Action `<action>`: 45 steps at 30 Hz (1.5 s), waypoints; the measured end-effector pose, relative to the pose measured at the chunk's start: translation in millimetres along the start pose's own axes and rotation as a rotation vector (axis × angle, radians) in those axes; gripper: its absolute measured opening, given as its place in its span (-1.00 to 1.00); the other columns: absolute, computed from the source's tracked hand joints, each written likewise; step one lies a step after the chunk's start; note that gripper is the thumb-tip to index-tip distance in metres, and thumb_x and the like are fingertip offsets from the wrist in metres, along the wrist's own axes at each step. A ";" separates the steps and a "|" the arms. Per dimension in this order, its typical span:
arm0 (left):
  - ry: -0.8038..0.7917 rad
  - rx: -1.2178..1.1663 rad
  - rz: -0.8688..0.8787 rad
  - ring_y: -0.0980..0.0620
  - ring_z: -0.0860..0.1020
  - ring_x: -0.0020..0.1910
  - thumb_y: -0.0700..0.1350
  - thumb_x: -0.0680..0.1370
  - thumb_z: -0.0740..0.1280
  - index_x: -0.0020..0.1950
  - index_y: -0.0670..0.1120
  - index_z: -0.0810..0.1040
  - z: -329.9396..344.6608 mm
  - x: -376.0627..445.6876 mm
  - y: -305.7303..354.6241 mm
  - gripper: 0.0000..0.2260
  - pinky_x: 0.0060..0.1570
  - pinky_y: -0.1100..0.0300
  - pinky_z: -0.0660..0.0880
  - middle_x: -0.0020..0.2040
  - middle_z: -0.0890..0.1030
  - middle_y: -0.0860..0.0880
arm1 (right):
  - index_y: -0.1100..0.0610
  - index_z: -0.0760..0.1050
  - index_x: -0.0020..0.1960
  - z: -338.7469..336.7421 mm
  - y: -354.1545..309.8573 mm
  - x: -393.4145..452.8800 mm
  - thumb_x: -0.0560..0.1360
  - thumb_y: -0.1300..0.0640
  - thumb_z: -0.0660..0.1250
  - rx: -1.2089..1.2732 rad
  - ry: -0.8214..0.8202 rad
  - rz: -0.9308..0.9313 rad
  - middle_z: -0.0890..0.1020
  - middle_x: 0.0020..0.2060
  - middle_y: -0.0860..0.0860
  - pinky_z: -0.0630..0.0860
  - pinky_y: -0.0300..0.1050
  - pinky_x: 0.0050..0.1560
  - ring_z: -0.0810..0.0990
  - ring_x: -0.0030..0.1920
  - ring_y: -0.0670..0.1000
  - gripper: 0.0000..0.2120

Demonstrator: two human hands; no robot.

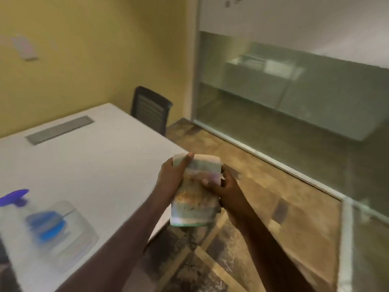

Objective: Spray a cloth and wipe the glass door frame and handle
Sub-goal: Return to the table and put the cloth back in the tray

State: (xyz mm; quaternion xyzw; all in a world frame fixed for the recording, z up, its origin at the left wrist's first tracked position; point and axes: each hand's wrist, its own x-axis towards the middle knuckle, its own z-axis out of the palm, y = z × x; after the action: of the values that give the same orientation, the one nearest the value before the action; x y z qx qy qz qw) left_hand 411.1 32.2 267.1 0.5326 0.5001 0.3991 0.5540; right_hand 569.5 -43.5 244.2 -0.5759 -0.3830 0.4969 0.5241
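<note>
Fingers [185, 160] of the left hand [171, 178] are being curled over the upper left edge of one folded cloth [194, 192], soft, pale, banded green and pink; the right hand [226, 189] is being closed on its right edge. One spray bottle [48, 224], clear plastic with a purple trigger, is lying left of the fingers on one smooth white table [84, 165]. Beyond the fingers: one dark mesh chair [150, 108], one metal-framed glass partition [294, 98].
</note>
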 end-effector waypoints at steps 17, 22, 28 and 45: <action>0.372 -0.233 -0.141 -0.29 0.67 0.20 0.20 0.40 0.52 0.26 -0.14 0.67 -261.3 -100.4 -87.6 -0.44 0.28 -0.31 0.55 0.17 0.72 -0.23 | 0.09 0.55 0.29 250.2 34.5 56.3 0.33 0.14 0.57 -0.118 -0.800 0.078 0.74 0.09 0.15 0.69 0.11 0.04 0.73 0.08 0.18 -0.46; 0.292 -0.230 -0.169 0.08 0.67 -0.18 -0.34 0.58 0.36 0.15 -0.03 0.67 -347.9 -122.4 -102.1 -0.74 -0.27 0.15 0.63 -0.10 0.74 0.01 | 0.22 0.67 0.06 334.8 46.5 34.5 0.27 0.14 0.44 -0.030 -0.798 0.021 0.75 -0.03 0.17 0.64 -0.08 -0.18 0.73 -0.10 0.10 -0.63; 0.185 -0.566 -0.275 -0.22 0.59 0.22 0.14 0.50 0.45 0.38 -0.05 0.64 -428.5 -127.7 -113.2 -0.51 0.13 -0.13 0.61 0.27 0.65 -0.17 | 0.14 0.57 -0.28 400.0 61.2 26.3 0.36 0.27 0.34 -0.043 -0.715 -0.020 0.71 0.09 0.25 0.52 -0.15 -0.30 0.70 -0.04 0.21 -0.91; 0.647 -0.186 -0.277 -0.11 0.63 0.17 -0.36 0.37 0.56 0.54 -0.02 0.41 -423.5 -73.1 -178.7 -0.23 0.06 -0.03 0.63 0.23 0.63 -0.07 | 0.02 0.51 0.37 429.2 96.2 67.3 0.34 -0.04 0.62 -0.529 -0.664 0.136 0.72 0.04 -0.02 0.62 -0.25 -0.02 0.69 0.03 -0.04 -0.35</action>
State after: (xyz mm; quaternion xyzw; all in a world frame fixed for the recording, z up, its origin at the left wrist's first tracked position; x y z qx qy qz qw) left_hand -33.1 21.4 128.4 0.2535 0.6784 0.5119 0.4620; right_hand 158.2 102.0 156.6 -0.5233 -0.6063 0.5733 0.1729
